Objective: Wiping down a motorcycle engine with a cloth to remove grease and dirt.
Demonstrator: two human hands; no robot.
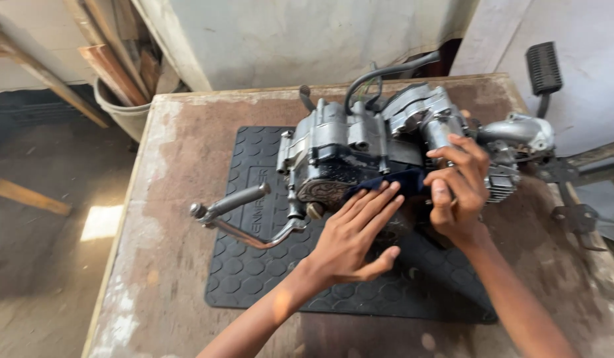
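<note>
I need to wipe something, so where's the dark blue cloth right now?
The dark blue cloth lies against the engine, under the left hand.

From my feed, my left hand (355, 233) lies flat over the dark cloth (386, 183), so most of the cloth and the engine (360, 142) casing under it are hidden. My right hand (458, 189) covers the engine's middle; I cannot tell what its fingers grip, if anything. Both forearms run off the bottom edge. The mat (254, 265) lettering is too blurred to read. The planks (114, 53) in the bucket (124, 113) are cut by the top edge.
</note>
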